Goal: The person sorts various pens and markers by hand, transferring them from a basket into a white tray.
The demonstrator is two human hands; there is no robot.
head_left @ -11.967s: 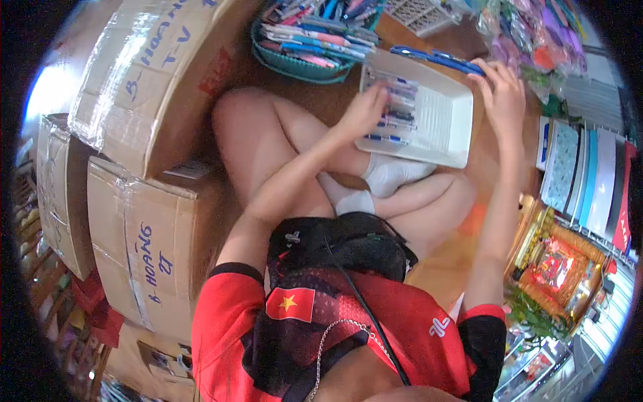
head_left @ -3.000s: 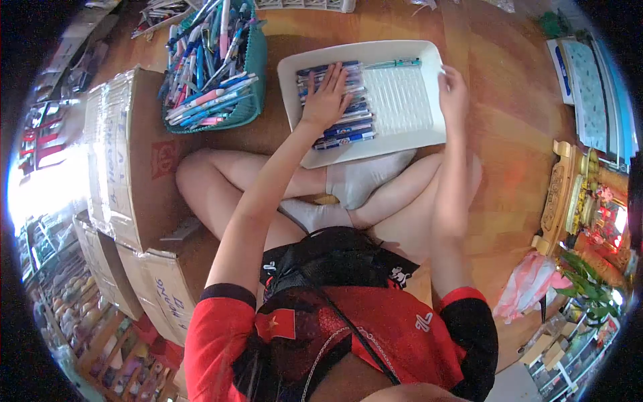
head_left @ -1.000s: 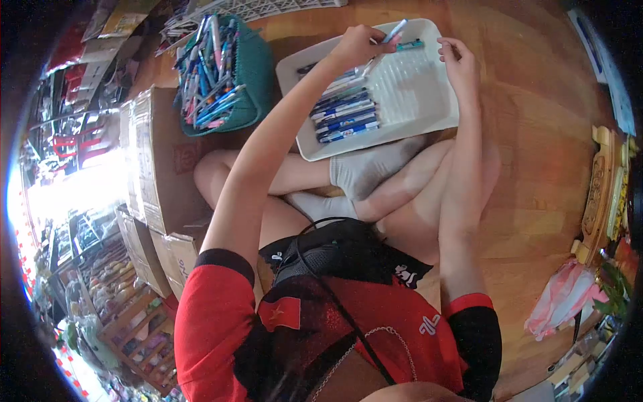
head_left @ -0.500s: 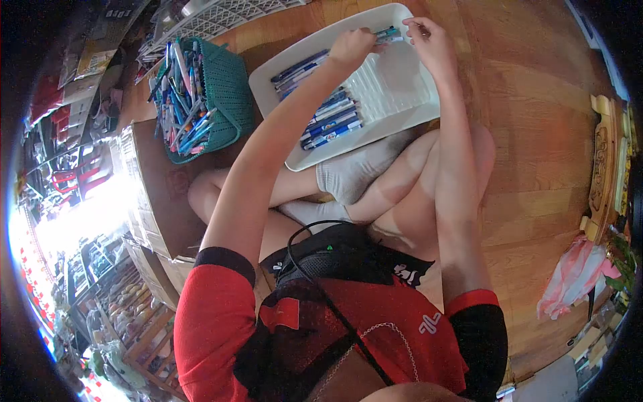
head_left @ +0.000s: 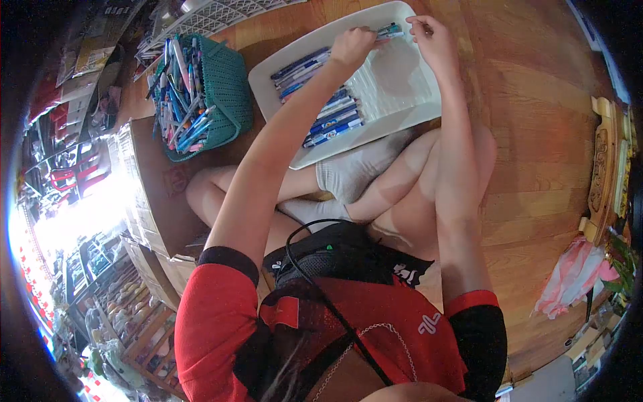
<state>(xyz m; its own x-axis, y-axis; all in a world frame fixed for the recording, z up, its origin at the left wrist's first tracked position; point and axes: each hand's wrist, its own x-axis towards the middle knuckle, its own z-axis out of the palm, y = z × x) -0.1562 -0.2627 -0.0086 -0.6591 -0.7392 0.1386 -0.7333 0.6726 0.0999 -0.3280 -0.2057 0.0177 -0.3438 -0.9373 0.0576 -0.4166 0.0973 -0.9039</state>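
Note:
A white plastic tray (head_left: 429,100) lies in front of my crossed legs. Inside it, pens (head_left: 335,117) with blue, white and dark barrels lie side by side in rows at the left and near side. My left hand (head_left: 353,47) is closed over the tray's far side, its fingers mostly hidden. Several pens (head_left: 388,31), some with teal ends, stick out to the right of its fingers. At the tray's far right corner is my right hand (head_left: 434,39), fingers curled and thumb close to the fingertips. Whatever it may pinch is too small to make out.
Left of the tray stands a teal woven basket (head_left: 231,87) heaped with loose pens (head_left: 184,94). A cardboard box (head_left: 157,194) sits beside my knee. Behind is a white plastic crate (head_left: 228,17). A carved wooden piece (head_left: 601,167) and a pink-and-white plastic bag (head_left: 569,278) lie at the right.
My right hand has shifted very slightly to the right at the tray's corner. My left hand stays almost in place beside the pens.

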